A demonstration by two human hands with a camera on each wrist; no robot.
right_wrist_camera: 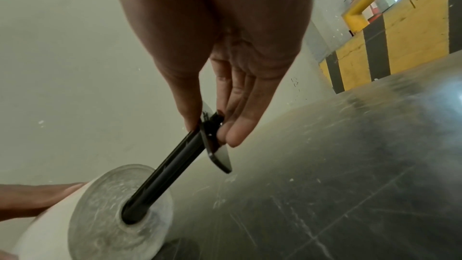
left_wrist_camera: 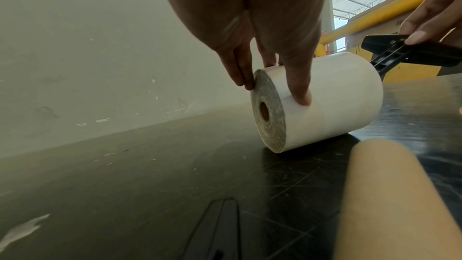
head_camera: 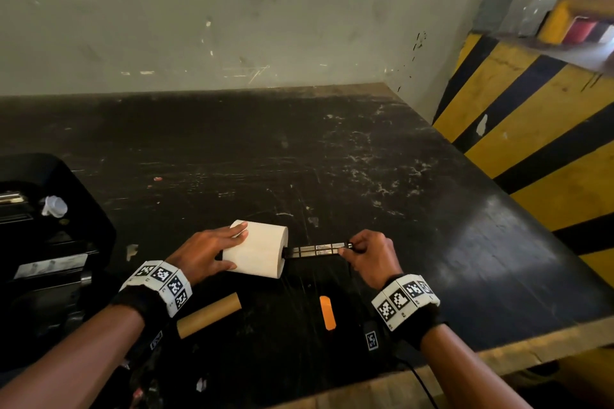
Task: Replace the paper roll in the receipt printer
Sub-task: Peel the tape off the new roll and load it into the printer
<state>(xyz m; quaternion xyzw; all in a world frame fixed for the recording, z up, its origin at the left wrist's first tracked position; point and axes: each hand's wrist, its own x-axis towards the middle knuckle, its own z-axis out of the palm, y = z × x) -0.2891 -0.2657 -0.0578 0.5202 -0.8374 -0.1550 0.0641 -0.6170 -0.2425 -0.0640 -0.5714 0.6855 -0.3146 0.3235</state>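
Observation:
A white paper roll [head_camera: 257, 251] [left_wrist_camera: 325, 98] [right_wrist_camera: 87, 222] lies on its side on the black table [head_camera: 332, 159]. My left hand [head_camera: 212, 251] [left_wrist_camera: 275, 78] holds it from above, fingers and thumb round its left end. A black spindle [head_camera: 319, 250] [left_wrist_camera: 390, 54] [right_wrist_camera: 172, 169] has one end inside the roll's core on the right side. My right hand [head_camera: 360, 251] [right_wrist_camera: 212, 128] pinches the spindle's outer end at its flat flange. The black receipt printer [head_camera: 46, 242] stands open at the far left. An empty brown cardboard core [head_camera: 209, 314] [left_wrist_camera: 390, 201] lies near the left wrist.
An orange piece [head_camera: 327, 312] lies on the table between my wrists. A grey wall [head_camera: 232, 16] runs behind the table, and a yellow and black striped barrier [head_camera: 531, 129] stands to the right. A cable [head_camera: 422, 382] hangs off the table's front edge.

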